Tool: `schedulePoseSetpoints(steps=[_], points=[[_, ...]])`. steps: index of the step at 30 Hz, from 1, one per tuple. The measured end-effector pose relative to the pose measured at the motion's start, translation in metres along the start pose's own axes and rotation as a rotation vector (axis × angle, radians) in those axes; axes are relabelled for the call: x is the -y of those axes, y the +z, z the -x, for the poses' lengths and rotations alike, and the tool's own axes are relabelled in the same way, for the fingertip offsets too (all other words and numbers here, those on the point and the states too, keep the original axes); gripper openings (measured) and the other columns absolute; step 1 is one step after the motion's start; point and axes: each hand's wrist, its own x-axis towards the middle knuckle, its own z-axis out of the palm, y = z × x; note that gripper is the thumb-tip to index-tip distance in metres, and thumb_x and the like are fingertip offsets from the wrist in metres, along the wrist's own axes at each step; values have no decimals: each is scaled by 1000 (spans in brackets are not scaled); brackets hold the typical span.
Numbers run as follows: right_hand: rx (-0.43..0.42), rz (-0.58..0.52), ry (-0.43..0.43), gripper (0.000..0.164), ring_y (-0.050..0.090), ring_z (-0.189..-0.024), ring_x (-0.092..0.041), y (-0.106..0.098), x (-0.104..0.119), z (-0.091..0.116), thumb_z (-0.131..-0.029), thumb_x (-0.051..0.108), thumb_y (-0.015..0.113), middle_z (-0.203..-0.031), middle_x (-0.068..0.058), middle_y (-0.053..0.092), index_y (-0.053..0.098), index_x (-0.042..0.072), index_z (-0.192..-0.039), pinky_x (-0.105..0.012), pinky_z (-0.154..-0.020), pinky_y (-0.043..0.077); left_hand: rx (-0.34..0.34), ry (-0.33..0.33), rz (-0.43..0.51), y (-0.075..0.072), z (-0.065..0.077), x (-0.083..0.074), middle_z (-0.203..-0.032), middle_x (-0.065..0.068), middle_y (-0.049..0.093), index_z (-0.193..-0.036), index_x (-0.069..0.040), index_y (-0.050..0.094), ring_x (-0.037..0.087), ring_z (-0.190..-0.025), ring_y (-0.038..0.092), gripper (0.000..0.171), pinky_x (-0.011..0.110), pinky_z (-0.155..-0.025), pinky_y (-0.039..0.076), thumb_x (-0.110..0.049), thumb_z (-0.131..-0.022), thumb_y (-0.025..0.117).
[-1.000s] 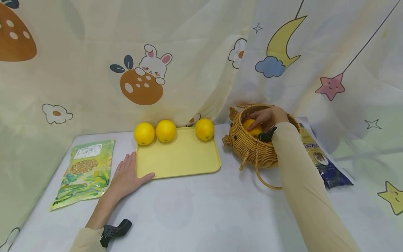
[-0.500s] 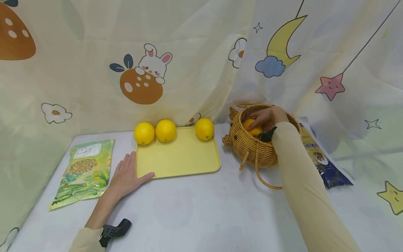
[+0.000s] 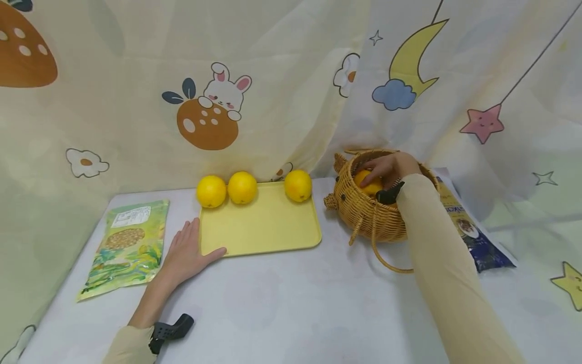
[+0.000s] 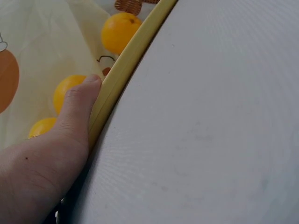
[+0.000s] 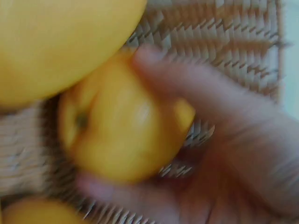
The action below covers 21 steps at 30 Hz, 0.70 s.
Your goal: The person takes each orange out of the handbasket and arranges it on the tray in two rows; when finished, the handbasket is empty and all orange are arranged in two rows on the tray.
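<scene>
My right hand (image 3: 391,169) reaches down into a round wicker basket (image 3: 373,222) shaped like an animal. In the right wrist view, thumb and fingers grip an orange (image 5: 121,130) from two sides. Close by it in the basket are a larger-looking orange (image 5: 56,42) and part of one more (image 5: 42,212). My left hand (image 3: 184,255) lies with fingers straight against the left side of the yellow tray (image 3: 259,230). Its thumb runs along the tray's front edge. Three oranges sit along the tray's back: two side by side at the left (image 3: 211,191) and one at the right (image 3: 298,185).
A green bag of grains or beans (image 3: 125,247) lies flat left of the left hand. Behind the basket, at the right, lies a blue and gold packet (image 3: 477,240). A rope handle (image 3: 386,264) droops onto the white table. A printed curtain (image 3: 291,91) hangs behind everything.
The head view has shifted slightly, so the whole scene sits a little further right. Both hands stay where they were: the right in the basket, the left at the tray.
</scene>
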Motion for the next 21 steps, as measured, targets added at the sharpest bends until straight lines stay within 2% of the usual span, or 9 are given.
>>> schedulePoseSetpoints(steps=[4, 6, 8, 11, 13, 16, 19, 21], points=[[-27, 174, -36, 76, 51, -113, -23, -9, 0, 9, -96, 31, 60, -144, -18, 27, 14, 15, -155, -33, -90, 54, 3, 4, 1, 1, 0, 1, -160, 31, 5, -153, 5, -3, 47, -148, 6, 124, 61, -120, 6, -76, -79, 55], [-27, 215, -86, 73, 51, -114, -26, -13, -2, 16, -96, 33, 59, -147, -18, 23, 17, 17, -154, -38, -91, 56, 2, 4, 5, -1, 0, 2, -159, 32, 4, -153, 6, -3, 48, -148, 5, 124, 62, -120, 5, -75, -79, 55], [-25, 182, -166, 68, 50, -116, -26, -18, -11, 29, -98, 31, 56, -147, -14, 19, 17, 19, -153, -44, -94, 55, 1, 11, 5, -2, 0, 1, -159, 32, 4, -153, 6, -3, 48, -148, 5, 124, 62, -120, 5, -75, -79, 55], [-21, 29, -339, 59, 53, -116, -27, -22, -24, 47, -102, 24, 47, -145, -9, 27, 18, 25, -153, -53, -95, 53, 1, 18, 1, -4, 0, -1, -159, 33, 5, -153, 6, -3, 48, -148, 6, 123, 63, -119, 5, -75, -80, 55], [2, -80, -484, 52, 56, -114, -24, -23, -30, 57, -104, 22, 41, -141, -4, 35, 21, 30, -152, -53, -94, 54, 2, 17, -3, -4, 0, 0, -159, 33, 5, -153, 6, -3, 49, -148, 6, 123, 63, -119, 5, -76, -80, 54], [89, -201, -678, 47, 59, -112, -21, -21, -29, 65, -105, 23, 38, -137, 1, 43, 27, 32, -149, -52, -92, 55, 1, 11, -6, -4, 0, 1, -159, 33, 5, -153, 5, -3, 48, -148, 6, 124, 63, -119, 5, -76, -80, 53], [134, -244, -769, 45, 61, -112, -20, -15, -13, 66, -104, 24, 39, -137, 2, 44, 30, 31, -147, -49, -89, 57, 0, 7, -3, -3, 0, 1, -159, 32, 6, -153, 5, -3, 48, -148, 6, 124, 62, -120, 5, -76, -79, 54], [89, -229, -771, 45, 62, -111, -22, -8, 4, 66, -104, 21, 39, -137, 0, 44, 29, 28, -148, -48, -87, 58, 0, 6, 1, -1, -1, 0, -159, 32, 6, -153, 5, -3, 48, -148, 6, 124, 62, -120, 6, -76, -79, 54]])
